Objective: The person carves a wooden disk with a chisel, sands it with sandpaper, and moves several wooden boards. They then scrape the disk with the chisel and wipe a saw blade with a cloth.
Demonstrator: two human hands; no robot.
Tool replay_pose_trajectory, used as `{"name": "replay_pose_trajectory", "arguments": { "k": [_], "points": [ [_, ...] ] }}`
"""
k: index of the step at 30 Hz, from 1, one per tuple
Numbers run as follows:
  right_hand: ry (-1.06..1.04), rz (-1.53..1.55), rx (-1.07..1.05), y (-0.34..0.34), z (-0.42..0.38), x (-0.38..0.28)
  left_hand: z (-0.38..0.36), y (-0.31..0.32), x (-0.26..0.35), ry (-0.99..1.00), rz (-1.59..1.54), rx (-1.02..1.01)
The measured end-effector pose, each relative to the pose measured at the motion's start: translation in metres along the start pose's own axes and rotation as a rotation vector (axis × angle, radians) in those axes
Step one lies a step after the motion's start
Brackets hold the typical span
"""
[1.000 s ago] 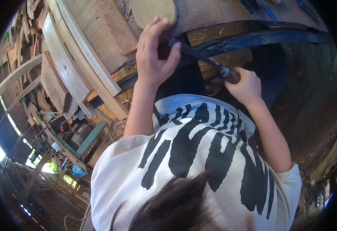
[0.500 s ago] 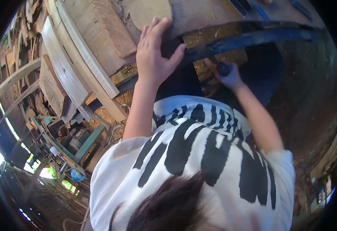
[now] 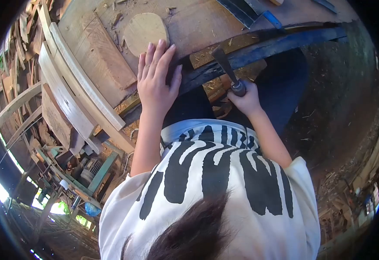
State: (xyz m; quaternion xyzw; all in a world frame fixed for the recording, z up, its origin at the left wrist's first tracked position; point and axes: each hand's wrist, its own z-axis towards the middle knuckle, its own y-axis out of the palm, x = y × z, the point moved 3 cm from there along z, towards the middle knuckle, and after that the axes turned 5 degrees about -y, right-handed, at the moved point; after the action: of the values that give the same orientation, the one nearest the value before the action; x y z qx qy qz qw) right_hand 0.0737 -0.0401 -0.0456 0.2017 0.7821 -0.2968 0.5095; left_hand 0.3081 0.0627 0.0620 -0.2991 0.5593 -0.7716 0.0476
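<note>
A rounded flat piece of wood [image 3: 145, 32] lies on the wooden workbench [image 3: 193, 26]. The fingertips of my left hand [image 3: 157, 82] rest at its near edge, with the fingers spread. My right hand [image 3: 246, 96] is wrapped round the dark handle of a tool [image 3: 225, 65] with a long metal blade, which points up and to the left over the bench's front edge. The blade is apart from the wood. A reddish-brown board [image 3: 108, 52] lies left of the rounded piece.
Dark blades [image 3: 241, 12] and a blue-handled tool [image 3: 272, 20] lie at the bench's far right. Long planks [image 3: 68, 93] lean at the left. A machine with a motor [image 3: 90, 169] stands at the lower left. Wood shavings are scattered on the bench.
The view has shifted, showing more of the rounded wood. My right hand has raised the tool, and its blade now shows clearly. My left hand has stayed at the wood's near edge.
</note>
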Motion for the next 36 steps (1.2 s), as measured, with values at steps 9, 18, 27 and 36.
{"name": "replay_pose_trajectory", "arguments": {
  "k": [9, 18, 27, 36],
  "points": [
    [-0.2, 0.135, 0.169, -0.015, -0.014, -0.015, 0.026, 0.006, 0.044, 0.074, -0.026, 0.218],
    [-0.226, 0.343, 0.48, -0.023, -0.013, 0.006, 0.085, 0.066, 0.102, 0.029, -0.124, 0.168],
    [-0.012, 0.644, 0.571, -0.025, 0.024, 0.033, 0.093, 0.063, 0.102, 0.026, -0.105, 0.084],
    [0.048, 0.695, 0.572, -0.029, 0.026, 0.038, 0.098, 0.06, 0.104, 0.023, -0.143, 0.101]
  ]
}}
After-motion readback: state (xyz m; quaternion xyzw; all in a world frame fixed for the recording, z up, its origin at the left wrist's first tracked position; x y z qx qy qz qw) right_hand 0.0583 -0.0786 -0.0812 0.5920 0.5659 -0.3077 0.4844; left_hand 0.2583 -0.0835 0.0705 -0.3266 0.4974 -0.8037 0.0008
